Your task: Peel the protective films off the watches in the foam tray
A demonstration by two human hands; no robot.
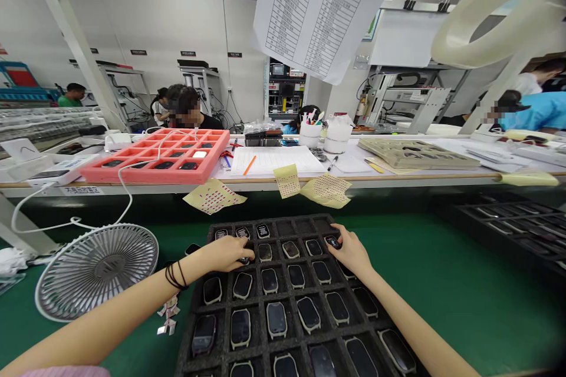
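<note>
A black foam tray (225,318) stands on the green work surface, its compartments holding several smartwatch cases without straps. One watch case (277,319) near the middle has a dark screen and a pale frame. My left hand (227,252) reaches into the second row at the left, fingers closed on a dark watch case mostly hidden beneath them. At the right end of that row, my right hand (352,252) grips another watch case (332,241) between thumb and fingers. In the back row, three watches, one a lit watch (263,231), show white marks on their screens.
A grey fan (99,271) stands at the left, its white cable running to the shelf. On the shelf are a pink foam tray (154,174), paper sheets (278,160), an orange pen (250,165) and white cups (338,135). Another black tray (508,227) is at right. People sit beyond.
</note>
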